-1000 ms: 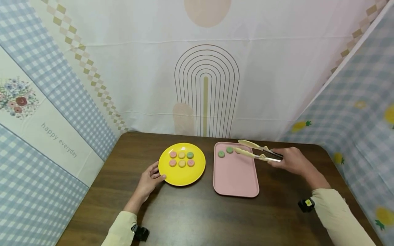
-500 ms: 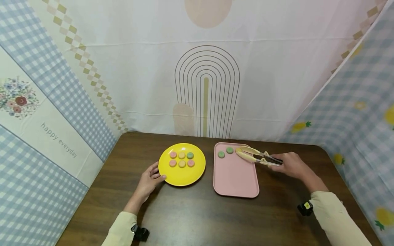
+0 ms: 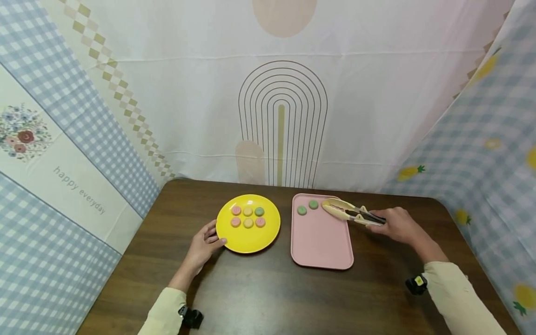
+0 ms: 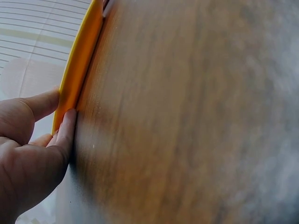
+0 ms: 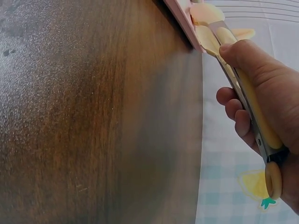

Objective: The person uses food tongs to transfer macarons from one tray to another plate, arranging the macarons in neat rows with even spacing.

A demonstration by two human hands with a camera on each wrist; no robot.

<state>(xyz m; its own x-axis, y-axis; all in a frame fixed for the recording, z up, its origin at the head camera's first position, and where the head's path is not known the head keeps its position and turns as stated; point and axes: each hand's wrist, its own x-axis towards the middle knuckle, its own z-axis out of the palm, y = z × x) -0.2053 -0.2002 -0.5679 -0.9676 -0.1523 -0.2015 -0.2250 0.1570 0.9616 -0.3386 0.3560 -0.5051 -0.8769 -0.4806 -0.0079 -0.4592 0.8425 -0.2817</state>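
My left hand (image 3: pixel 202 247) holds the near left rim of a round yellow plate (image 3: pixel 249 241), thumb on top and fingers at its outer underside in the left wrist view. Pink, yellow and green macarons (image 3: pixel 248 223) lie on the plate in two rows. My right hand (image 3: pixel 401 225) grips cream-tipped metal tongs (image 5: pixel 247 100), which reach over the right side of a pink tray (image 3: pixel 320 242). Between the tong tips sits a yellow macaron (image 3: pixel 324 204), partly hidden by them. Two green macarons (image 3: pixel 313 204) rest to its left on the tray.
Plate and tray stand side by side on a dark wooden table (image 3: pixel 268 293), with a gap between them. A white printed curtain (image 3: pixel 201 116) hangs behind the table's far edge. Checked cloths (image 3: pixel 481 163) hang at both sides.
The tongs have come down onto the tray and their tips have drawn together around the yellow macaron. The left hand and the plate stay in place.
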